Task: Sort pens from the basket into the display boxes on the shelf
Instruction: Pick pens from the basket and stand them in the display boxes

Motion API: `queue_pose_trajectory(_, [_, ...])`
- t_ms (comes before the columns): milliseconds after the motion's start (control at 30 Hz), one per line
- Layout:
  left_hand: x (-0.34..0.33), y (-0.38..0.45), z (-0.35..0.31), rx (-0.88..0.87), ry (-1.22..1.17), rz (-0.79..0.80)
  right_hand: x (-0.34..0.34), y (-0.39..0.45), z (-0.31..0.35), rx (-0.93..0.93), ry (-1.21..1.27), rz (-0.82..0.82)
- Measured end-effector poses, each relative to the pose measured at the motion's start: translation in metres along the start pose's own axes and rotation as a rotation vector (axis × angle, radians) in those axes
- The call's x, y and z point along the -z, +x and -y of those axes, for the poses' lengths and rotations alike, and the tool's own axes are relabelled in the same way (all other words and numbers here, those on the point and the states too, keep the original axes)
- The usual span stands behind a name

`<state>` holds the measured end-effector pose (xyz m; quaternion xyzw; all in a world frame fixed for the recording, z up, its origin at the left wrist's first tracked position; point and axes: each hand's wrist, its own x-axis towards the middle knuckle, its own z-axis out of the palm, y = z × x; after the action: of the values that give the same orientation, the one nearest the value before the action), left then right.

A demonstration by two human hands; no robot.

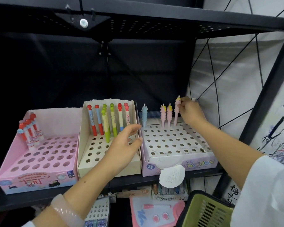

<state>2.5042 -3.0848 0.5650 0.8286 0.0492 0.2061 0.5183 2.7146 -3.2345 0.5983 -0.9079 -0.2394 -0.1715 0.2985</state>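
Three display boxes stand on the black shelf. In the right-hand unicorn box (179, 163), my right hand (189, 112) pinches the head of a pink unicorn pen (176, 112) that stands in the back row's right end. Two more pink unicorn pens (166, 115) and a blue one (144, 115) stand in that row. My left hand (124, 145) hovers with fingers apart and nothing in it over the right edge of the cream middle box (108, 169), which holds red, green and blue pens (107, 120). The green basket (206, 210) sits at the bottom right.
A pink box (31, 179) on the left holds several red-capped erasers (29, 131) in its back left corner. A white tag (171, 176) hangs from the unicorn box's front. The upper shelf board overhangs closely. More stationery lies on the lower shelf.
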Motion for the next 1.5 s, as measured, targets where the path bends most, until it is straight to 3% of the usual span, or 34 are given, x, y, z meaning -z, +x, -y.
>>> queue_pose_trajectory(167, [-0.002, -0.007, -0.005, -0.002, -0.001, 0.005, -0.008, -0.004, -0.003, -0.09, -0.065, 0.21])
queue_pose_trajectory(267, [-0.001, -0.014, -0.009, 0.0, -0.011, 0.009, -0.011, -0.02, -0.009, -0.124, -0.039, 0.225])
queue_pose_trajectory(433, [-0.011, -0.029, -0.017, -0.067, -0.027, -0.004, 0.019, -0.057, -0.003, -0.014, 0.169, 0.167])
queue_pose_trajectory(600, [-0.05, -0.058, -0.019, -0.124, -0.108, 0.081, 0.055, -0.123, -0.004, 0.024, 0.427, 0.354])
queue_pose_trajectory(700, [-0.079, -0.077, -0.01, -0.115, -0.135, 0.182, 0.059, -0.168, -0.027, -0.009, 0.46, 0.474])
queue_pose_trajectory(867, [-0.118, -0.105, 0.022, -0.066, -0.048, 0.287, 0.023, -0.234, -0.091, -0.157, 0.244, 0.673])
queue_pose_trajectory(1033, [-0.139, -0.127, 0.053, -0.064, 0.086, 0.425, -0.036, -0.29, -0.151, -0.137, -0.141, 0.885])
queue_pose_trajectory(1133, [-0.142, -0.135, 0.066, -0.028, 0.144, 0.479, -0.066, -0.315, -0.17, -0.165, -0.18, 1.039])
queue_pose_trajectory(1267, [-0.149, -0.142, 0.078, -0.011, 0.233, 0.524, -0.094, -0.348, -0.177, -0.223, -0.013, 1.387])
queue_pose_trajectory(1500, [-0.157, -0.148, 0.086, 0.021, 0.238, 0.504, -0.12, -0.366, -0.17, 0.139, -0.361, 1.264])
